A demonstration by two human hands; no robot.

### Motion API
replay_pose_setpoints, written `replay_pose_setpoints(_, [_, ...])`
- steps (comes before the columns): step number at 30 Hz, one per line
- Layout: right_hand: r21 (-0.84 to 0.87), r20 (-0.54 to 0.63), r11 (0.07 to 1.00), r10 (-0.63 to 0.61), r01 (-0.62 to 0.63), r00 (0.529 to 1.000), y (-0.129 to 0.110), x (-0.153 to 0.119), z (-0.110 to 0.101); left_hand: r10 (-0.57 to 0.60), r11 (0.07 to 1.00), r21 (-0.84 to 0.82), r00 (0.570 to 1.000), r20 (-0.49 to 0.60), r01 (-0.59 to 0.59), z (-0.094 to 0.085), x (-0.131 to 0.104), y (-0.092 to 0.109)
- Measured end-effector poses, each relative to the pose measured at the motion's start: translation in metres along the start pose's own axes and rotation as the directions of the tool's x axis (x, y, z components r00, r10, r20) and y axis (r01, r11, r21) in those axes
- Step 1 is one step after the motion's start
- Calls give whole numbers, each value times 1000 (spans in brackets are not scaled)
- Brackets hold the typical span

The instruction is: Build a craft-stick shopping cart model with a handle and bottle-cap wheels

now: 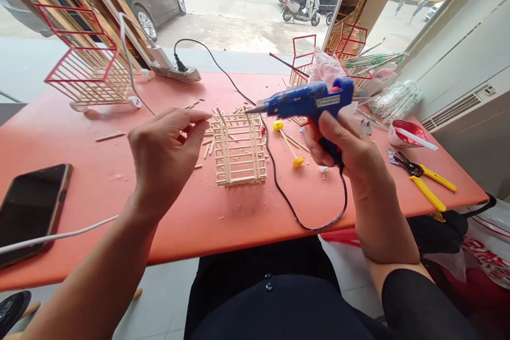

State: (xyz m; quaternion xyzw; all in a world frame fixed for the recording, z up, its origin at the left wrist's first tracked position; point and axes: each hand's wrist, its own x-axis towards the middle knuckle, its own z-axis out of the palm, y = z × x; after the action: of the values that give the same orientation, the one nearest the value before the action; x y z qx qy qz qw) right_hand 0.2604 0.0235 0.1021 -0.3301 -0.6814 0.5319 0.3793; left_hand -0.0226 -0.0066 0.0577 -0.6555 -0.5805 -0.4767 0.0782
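A small open frame of pale wooden sticks (252, 149) lies at the middle of an orange-red tabletop (179, 228), its crosspieces joined by pairs of long strips. Above its far right corner points the nozzle of a blue glue gun (308, 100); whether the tip touches the wood cannot be told. The person's right hand (347, 141) has its fingers wrapped around the gun's handle. The left hand (164, 151) is raised just beside the frame's far left corner, thumb and forefinger close together; whether they meet or pinch something thin cannot be made out. Loose stick pieces (209, 149) are scattered around the frame. To its right lies a thin rod with two yellow wheels (298, 162), and farther right are yellow-handled pliers (432, 183) and a cup (396, 133). A black cord (292, 212) loops from the gun back to a power strip (179, 73). At left are a phone (34, 204) and, behind it, a red-trimmed stick cart (90, 82). Beyond the window, vehicles stand outside.
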Motion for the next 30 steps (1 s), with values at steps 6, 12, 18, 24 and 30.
replay_pose_setpoints(6, [-331, 106, 941, 105, -65, 989, 10, 6, 20, -308, 931, -183, 949, 67, 315, 5, -19, -15])
replay_pose_setpoints(12, [-544, 102, 838, 108, -35, 989, 14, 9, 25, -433, 792, -339, 859, 274, 507, 10, -22, -23])
replay_pose_setpoints(18, [-595, 109, 804, 97, -14, 989, 17, 11, 26, -411, 783, -328, 835, 367, 529, 14, -21, -21])
replay_pose_setpoints(24, [-595, 115, 804, 86, -1, 990, 18, 12, 26, -396, 785, -334, 837, 378, 523, 14, -21, -20])
replay_pose_setpoints(30, [-602, 104, 798, 102, -19, 989, 20, 12, 28, -393, 792, -322, 837, 380, 518, 14, -22, -21])
